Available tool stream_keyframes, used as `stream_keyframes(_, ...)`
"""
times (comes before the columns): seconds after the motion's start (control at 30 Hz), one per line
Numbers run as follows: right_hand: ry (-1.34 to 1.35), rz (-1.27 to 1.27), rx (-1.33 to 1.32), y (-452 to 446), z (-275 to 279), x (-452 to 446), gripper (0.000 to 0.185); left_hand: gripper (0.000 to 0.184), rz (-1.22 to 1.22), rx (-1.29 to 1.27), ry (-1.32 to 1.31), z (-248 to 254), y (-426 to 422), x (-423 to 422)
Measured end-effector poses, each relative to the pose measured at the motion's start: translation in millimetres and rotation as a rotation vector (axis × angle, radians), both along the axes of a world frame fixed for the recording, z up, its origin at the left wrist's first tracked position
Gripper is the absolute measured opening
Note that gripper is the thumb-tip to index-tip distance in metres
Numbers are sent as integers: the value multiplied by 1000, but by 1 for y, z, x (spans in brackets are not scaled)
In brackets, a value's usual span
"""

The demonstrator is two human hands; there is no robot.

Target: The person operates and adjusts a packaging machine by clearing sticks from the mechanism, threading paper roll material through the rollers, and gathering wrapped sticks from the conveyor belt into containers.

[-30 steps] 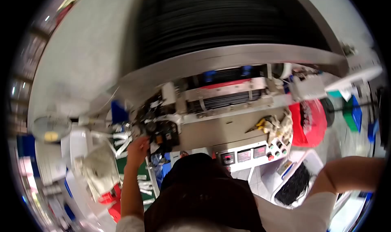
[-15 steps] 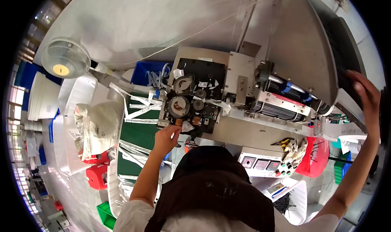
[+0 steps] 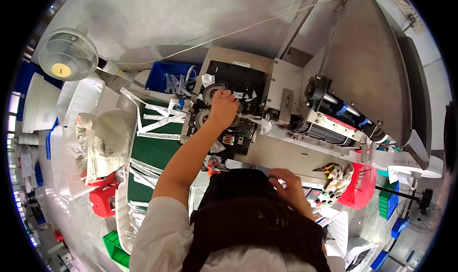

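Observation:
My left hand [image 3: 224, 110] reaches over the black plate [image 3: 234, 76] of the bench machine. Its bent fingers lie at the upper round metal wheel [image 3: 208, 93]; what the fingertips hold, if anything, is hidden beneath them. A lower wheel [image 3: 202, 118] shows partly beside my wrist. White strip material [image 3: 261, 124] runs from the wheels toward the right part of the machine. Close to my body, my right hand [image 3: 288, 190] hovers by the control panel [image 3: 312, 193], its thumb and fingers apart, holding nothing that I can see.
A green conveyor belt [image 3: 150, 152] carries white strips at the left. Behind it sits a blue bin [image 3: 157, 76], and a fan [image 3: 69, 55] stands farther left. A motor-like roller unit [image 3: 329, 129] and a tall metal panel [image 3: 367, 57] occupy the right. Yellow-handled pliers [image 3: 328, 168] lie near gloves [image 3: 339, 180].
My left hand has moved up from the machine's front edge onto the wheels. My right hand has left the dark panel at far right and come in close to my body.

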State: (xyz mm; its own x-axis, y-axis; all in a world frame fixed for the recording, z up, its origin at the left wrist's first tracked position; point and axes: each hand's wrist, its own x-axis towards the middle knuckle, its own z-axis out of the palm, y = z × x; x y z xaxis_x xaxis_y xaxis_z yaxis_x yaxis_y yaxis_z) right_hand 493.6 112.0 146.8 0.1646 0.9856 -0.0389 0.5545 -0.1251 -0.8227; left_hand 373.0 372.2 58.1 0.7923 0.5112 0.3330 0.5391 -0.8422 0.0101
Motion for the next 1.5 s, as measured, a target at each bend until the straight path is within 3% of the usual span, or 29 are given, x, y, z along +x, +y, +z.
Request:
stream_keyframes(0.2,53,-17,-54,-8,-38,-4,18,9,-81,-25,83,14,-1,-3)
stream_keyframes(0.3,186,-209,-146,12,-58,3,17,8,-52,-23,169,9,-1,-6)
stream_keyframes(0.4,76,-258,-60,45,-89,14,17,7,-53,16,184,11,1,-3)
stream_keyframes(0.47,-297,-297,105,70,-100,13,19,6,-52,37,197,18,3,-3)
stream_keyframes(0.53,-349,-270,104,91,-99,8,19,5,10,-25,-97,35,4,-8)
stream_keyframes(0.67,-517,-119,249,130,-112,-3,18,6,150,-30,-240,53,-2,-38)
stream_keyframes(0.8,-686,-74,-33,154,-111,-6,20,6,360,-42,-167,52,-17,-93)
stream_keyframes(0.93,-766,-98,24,145,-118,-12,21,2,485,-23,-103,47,-11,-153)
stream_keyframes(1.1,-595,-280,-199,156,-126,-20,16,14,583,-227,-279,-18,71,-212)
stream_keyframes(1.17,-697,-260,-228,160,-115,-29,17,19,582,-246,-288,-54,118,-217)
stream_keyframes(1.2,-721,-288,-240,162,-116,-32,16,16,568,-344,-384,-60,137,-204)
stream_keyframes(1.23,-748,-316,-261,163,-117,-36,16,13,520,-259,-271,-66,159,-194)
stream_keyframes(1.27,-763,-317,-279,166,-116,-39,16,12,561,-379,-219,-69,176,-178)
stream_keyframes(1.37,-682,-426,-249,175,-108,-43,16,23,509,-483,-112,-114,228,-136)
stream_keyframes(1.43,-629,-432,-274,182,-104,-50,16,36,598,-512,-42,-157,251,-103)
stream_keyframes(1.47,-598,-446,-260,184,-104,-52,16,48,661,-620,-95,-190,262,-88)
stream_keyframes(1.5,-596,-472,-218,188,-105,-53,17,48,631,-640,-95,-194,267,-75)
